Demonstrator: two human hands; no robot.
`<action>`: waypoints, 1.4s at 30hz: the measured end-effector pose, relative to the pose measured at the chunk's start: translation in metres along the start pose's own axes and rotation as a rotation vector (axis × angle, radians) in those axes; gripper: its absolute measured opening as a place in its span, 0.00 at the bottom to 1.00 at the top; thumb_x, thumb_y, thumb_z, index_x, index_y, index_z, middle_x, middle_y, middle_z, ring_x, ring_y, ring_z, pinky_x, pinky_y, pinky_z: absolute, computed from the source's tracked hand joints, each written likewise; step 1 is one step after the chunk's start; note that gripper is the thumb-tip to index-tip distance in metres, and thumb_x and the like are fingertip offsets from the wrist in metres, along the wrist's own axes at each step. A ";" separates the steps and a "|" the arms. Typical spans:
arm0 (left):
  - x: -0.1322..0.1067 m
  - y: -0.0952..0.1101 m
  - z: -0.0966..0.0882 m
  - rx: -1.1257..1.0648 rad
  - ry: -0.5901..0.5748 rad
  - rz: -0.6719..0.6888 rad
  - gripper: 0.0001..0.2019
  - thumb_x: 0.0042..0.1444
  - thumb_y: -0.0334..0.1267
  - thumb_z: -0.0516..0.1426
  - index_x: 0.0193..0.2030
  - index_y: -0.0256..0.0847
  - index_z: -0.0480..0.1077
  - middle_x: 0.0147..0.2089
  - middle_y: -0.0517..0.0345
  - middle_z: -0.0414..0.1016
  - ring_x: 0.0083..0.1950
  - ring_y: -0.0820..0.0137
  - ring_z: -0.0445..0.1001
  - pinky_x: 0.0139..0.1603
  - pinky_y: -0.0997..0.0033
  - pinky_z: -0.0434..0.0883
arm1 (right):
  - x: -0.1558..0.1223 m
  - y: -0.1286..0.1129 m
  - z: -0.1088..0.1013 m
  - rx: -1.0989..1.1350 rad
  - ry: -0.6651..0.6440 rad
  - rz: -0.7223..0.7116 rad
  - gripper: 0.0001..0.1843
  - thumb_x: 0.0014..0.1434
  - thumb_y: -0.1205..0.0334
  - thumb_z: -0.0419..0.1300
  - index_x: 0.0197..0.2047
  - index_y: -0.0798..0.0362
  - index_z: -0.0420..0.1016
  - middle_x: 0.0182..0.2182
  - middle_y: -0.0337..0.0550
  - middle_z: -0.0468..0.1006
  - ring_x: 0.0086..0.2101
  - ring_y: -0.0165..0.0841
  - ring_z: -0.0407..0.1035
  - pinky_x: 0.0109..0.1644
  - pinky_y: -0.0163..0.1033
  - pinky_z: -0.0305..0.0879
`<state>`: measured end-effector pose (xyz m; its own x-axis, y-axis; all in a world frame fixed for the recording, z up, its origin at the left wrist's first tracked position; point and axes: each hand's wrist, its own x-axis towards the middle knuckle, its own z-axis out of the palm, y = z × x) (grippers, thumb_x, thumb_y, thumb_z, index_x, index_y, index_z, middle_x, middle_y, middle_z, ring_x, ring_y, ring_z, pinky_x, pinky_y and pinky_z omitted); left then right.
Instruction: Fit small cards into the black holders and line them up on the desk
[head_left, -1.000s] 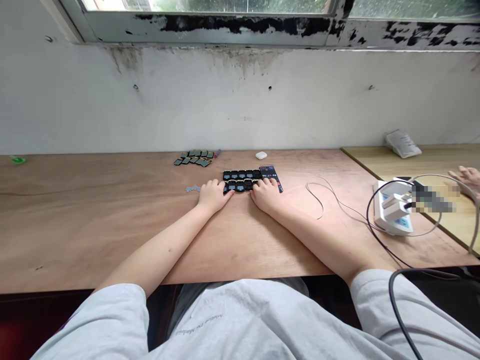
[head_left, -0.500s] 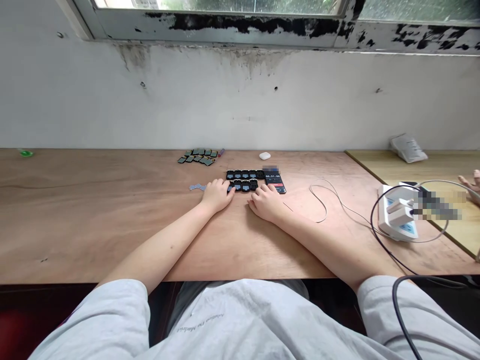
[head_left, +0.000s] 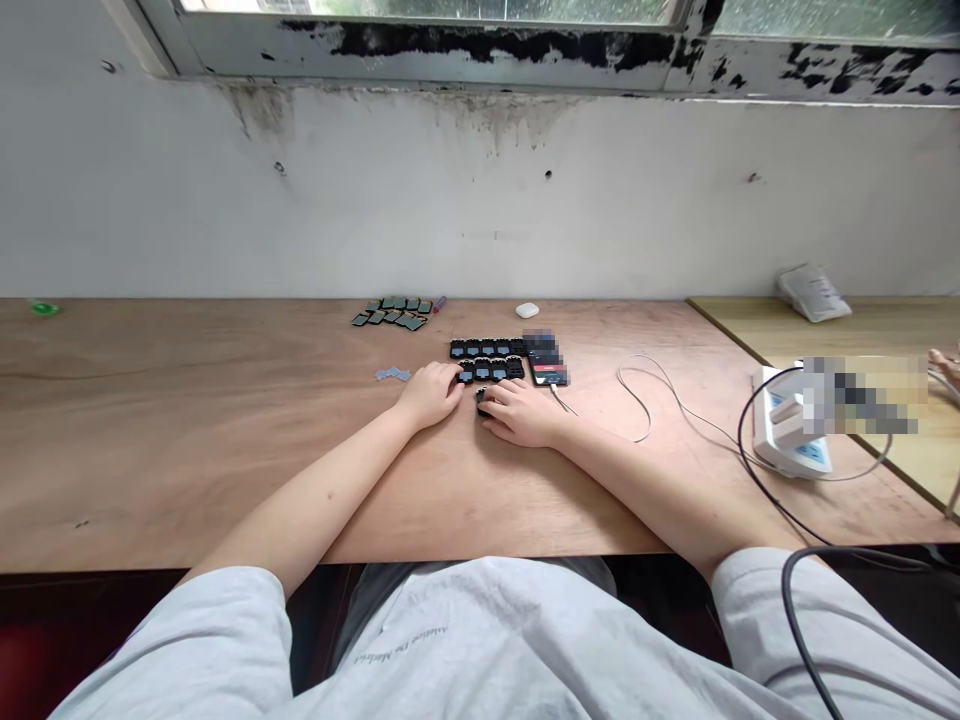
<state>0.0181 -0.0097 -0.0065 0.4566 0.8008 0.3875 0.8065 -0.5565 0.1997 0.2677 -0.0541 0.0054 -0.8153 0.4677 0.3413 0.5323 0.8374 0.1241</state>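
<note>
Two rows of small black plastic parts lie on the table, most with a grey-blue pad on top: a back row (head_left: 487, 349) and a front row (head_left: 491, 371). My left hand (head_left: 430, 395) rests at the left end of the front row, its fingertips against the end part and its thumb apart. In front of that row, my right hand (head_left: 523, 413) has its fingers on a single black plastic part (head_left: 481, 402), largely covered by them. Left of my left hand lie pale grey-blue pads (head_left: 393, 374). A phone (head_left: 547, 362) lies against the rows' right end.
Several dark grey-green flat pieces (head_left: 394, 311) lie at the back, beside a small purple object (head_left: 440, 304). A white case (head_left: 527, 311) sits near the wall. Cables run to a power strip (head_left: 787, 440) at right. Another person's hand (head_left: 946, 368) shows at the right edge.
My right hand has moved slightly left and now has a black part in front of the front row. That row sits a little further right, and my left hand has drawn slightly left.
</note>
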 end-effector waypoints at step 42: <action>-0.024 -0.134 -0.040 -0.197 -0.010 -0.246 0.19 0.53 0.55 0.61 0.42 0.44 0.80 0.50 0.49 0.80 0.54 0.56 0.76 0.59 0.56 0.72 | -0.004 0.012 0.013 0.098 -0.027 0.121 0.16 0.74 0.56 0.56 0.58 0.53 0.78 0.55 0.53 0.79 0.51 0.45 0.70 0.54 0.49 0.66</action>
<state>-0.1154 0.0370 -0.0068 0.2609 0.9184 0.2974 0.8052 -0.3770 0.4578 0.2743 -0.0422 -0.0062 -0.7532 0.5730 0.3229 0.6033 0.7975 -0.0079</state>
